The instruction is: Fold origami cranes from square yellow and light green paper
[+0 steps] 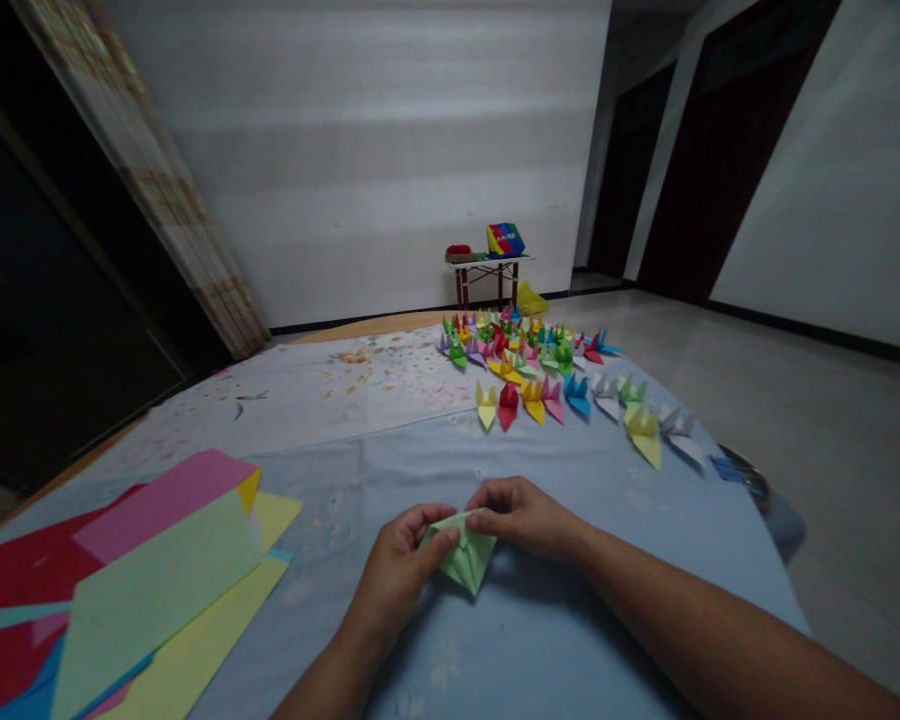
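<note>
A light green folded paper (468,566), creased into a small kite-like shape with one point toward me, is held between both hands just above the blue cloth. My left hand (405,560) pinches its left side, thumb on top. At the upper right edge, my right hand (525,517) grips the paper between thumb and fingers. The fingertips behind the paper are partly hidden. Beyond my hands stands a row of folded paper cranes, among them a red crane (508,406) and a blue crane (577,396).
Loose coloured sheets lie at the left, a pale green sheet (157,590) on top. Many more cranes crowd the far right of the table, covered with a flowered cloth (330,390). Behind stands a small table (487,262) bearing a colourful box (505,240). A stool (784,525) is at the right edge.
</note>
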Motion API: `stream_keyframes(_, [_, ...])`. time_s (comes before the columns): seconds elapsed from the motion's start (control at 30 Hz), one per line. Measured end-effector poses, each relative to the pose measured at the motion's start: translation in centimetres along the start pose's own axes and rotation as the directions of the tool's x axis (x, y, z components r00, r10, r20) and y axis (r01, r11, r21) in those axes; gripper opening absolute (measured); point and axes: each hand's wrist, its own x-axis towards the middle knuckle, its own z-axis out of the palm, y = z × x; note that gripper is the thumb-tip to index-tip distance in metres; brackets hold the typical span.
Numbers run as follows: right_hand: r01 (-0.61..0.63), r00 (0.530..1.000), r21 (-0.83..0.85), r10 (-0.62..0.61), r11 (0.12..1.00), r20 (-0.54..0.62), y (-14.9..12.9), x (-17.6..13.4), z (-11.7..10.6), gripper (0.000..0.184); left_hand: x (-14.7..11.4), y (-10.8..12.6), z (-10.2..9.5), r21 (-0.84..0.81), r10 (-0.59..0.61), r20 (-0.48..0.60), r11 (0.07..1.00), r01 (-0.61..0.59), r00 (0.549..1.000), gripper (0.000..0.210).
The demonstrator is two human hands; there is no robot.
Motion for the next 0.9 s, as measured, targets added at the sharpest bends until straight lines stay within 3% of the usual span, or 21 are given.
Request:
stream_keyframes(0.43, [0.052,0.999,0.016,-0.052,0.999,0.013,0.12,0.09,-0.3,0.039,0.14,0.02,-0.25,-0.055,-0.049,0.019,0.997,0.05,0.999,0.034])
stream_keyframes(0.7, [0.05,0.999,0.105,-0.05,0.993,-0.004,0.01,0.1,-0.01,0.04,0.05,0.24,-0.46,-0.131,-0.062,0.12,0.988,0.078,0.991,0.035])
stream_keyframes(0.9, [0.045,0.998,0.063,-0.042,0.997,-0.046,0.08,0.3,0.02,0.04,-0.04,0.43,-0.04,-0.091,0.005,0.053,0.996,0.0,0.999,0.034])
